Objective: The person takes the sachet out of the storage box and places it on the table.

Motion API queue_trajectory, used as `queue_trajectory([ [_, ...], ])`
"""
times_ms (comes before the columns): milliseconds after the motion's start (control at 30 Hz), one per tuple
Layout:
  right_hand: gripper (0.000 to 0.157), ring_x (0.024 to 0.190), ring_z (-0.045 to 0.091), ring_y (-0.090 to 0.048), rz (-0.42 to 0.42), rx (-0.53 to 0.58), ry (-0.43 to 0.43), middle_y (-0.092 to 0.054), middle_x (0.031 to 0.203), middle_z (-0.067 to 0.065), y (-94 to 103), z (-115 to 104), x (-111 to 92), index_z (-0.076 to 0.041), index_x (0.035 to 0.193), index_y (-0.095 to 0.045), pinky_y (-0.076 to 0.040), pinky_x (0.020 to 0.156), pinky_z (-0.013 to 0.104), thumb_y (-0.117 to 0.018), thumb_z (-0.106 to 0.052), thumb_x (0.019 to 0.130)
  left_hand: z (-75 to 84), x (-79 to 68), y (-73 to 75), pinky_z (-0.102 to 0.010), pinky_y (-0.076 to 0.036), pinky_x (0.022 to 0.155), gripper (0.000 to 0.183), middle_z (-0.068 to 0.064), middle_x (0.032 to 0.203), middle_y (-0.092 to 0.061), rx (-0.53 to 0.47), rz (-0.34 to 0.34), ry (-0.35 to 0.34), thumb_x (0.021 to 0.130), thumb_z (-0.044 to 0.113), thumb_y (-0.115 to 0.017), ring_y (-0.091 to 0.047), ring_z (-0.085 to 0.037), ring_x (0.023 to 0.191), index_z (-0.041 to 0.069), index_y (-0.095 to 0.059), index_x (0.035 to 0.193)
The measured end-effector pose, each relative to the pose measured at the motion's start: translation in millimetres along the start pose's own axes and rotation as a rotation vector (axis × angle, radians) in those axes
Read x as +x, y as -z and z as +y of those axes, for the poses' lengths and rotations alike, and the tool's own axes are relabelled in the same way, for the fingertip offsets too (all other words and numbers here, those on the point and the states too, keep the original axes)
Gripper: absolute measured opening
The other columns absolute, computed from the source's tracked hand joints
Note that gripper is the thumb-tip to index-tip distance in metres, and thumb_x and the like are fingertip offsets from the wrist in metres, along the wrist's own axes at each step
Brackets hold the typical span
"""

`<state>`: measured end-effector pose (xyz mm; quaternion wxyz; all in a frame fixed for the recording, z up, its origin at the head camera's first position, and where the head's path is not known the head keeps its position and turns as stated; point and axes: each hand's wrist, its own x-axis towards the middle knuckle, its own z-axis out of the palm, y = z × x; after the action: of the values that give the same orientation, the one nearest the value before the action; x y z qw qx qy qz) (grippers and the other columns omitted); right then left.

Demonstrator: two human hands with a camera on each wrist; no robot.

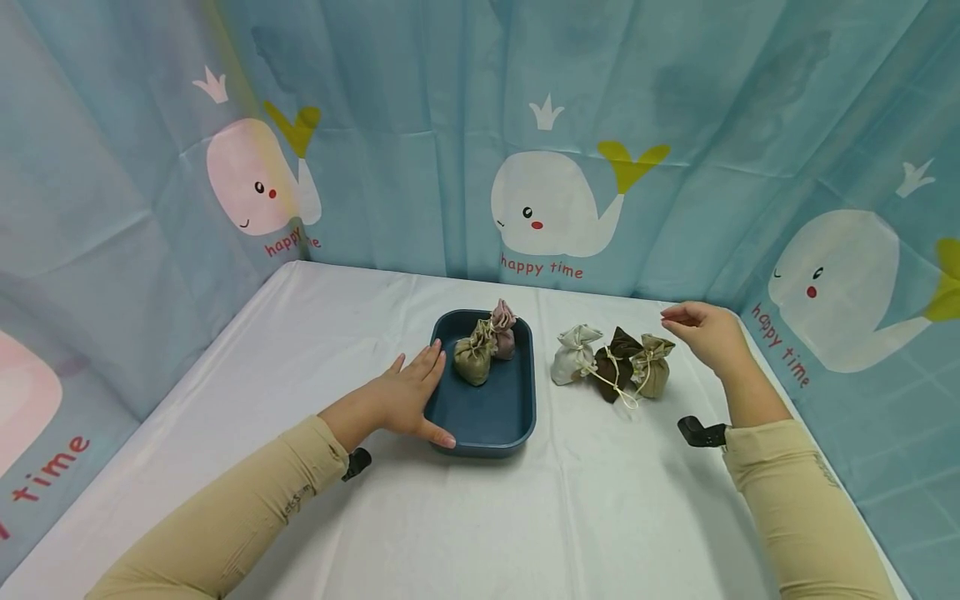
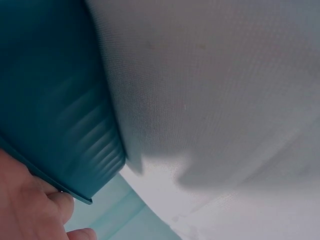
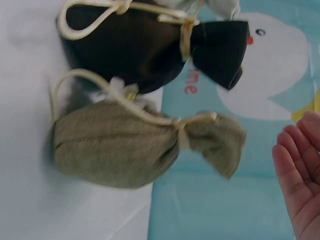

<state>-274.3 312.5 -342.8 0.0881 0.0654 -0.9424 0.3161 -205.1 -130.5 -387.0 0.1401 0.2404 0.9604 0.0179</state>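
A blue rectangular tub [image 1: 480, 419] stands on the table with two small drawstring pouches inside, one olive green [image 1: 472, 360] and one mauve [image 1: 504, 342]. My left hand [image 1: 408, 396] rests on the tub's left rim, fingers spread and straight. In the left wrist view, its fingers [image 2: 32, 200] lie along the rim above the ribbed wall. Right of the tub sit three more pouches: pale grey [image 1: 573, 357], dark brown [image 1: 615, 367] and khaki [image 1: 654, 371]. My right hand [image 1: 705, 329] hovers just right of the khaki pouch, fingers slightly bent and holding nothing.
A white cloth [image 1: 450, 533] covers the table. Blue curtains [image 1: 390, 200] printed with whales hang along its back and sides, close behind the right hand. Cream cords [image 1: 622, 392] trail from the pouches onto the cloth. Black camera mounts [image 1: 701, 432] stick out at both wrists.
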Motion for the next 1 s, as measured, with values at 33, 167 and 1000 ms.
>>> queue_trajectory([
  [33, 0.033, 0.097, 0.033, -0.058, -0.001, 0.005, 0.005, -0.063, 0.107, 0.019, -0.6, -2, 1, -0.003, 0.11, -0.063, -0.046, 0.08, 0.048, -0.056, -0.03, 0.092, -0.1, 0.1, 0.2, -0.054, -0.005, 0.108, 0.132, -0.014, 0.152, 0.011, -0.001, -0.001, 0.001, 0.056, 0.087, -0.048, 0.006, -0.026, 0.139, 0.004, 0.003, 0.146],
  [167, 0.029, 0.094, 0.031, -0.058, -0.008, 0.012, 0.031, -0.064, 0.107, 0.018, -4.1, -13, 6, -0.004, 0.109, -0.064, -0.047, 0.076, 0.043, -0.057, -0.027, 0.092, -0.2, 0.5, 0.5, -0.054, -0.005, 0.108, 0.132, -0.015, 0.152, 0.011, -0.005, -0.003, -0.001, 0.057, 0.085, -0.05, 0.006, -0.027, 0.14, 0.004, 0.003, 0.146],
  [1000, 0.021, 0.097, 0.026, -0.059, -0.109, 0.063, 0.148, -0.065, 0.106, 0.012, -37.0, -82, 30, -0.008, 0.106, -0.066, -0.048, 0.077, 0.04, -0.058, -0.021, 0.092, -0.5, 0.5, -1.8, -0.053, -0.003, 0.109, 0.135, -0.013, 0.152, 0.013, -0.002, 0.001, 0.006, 0.053, 0.09, -0.044, 0.008, -0.025, 0.139, 0.006, 0.004, 0.146],
])
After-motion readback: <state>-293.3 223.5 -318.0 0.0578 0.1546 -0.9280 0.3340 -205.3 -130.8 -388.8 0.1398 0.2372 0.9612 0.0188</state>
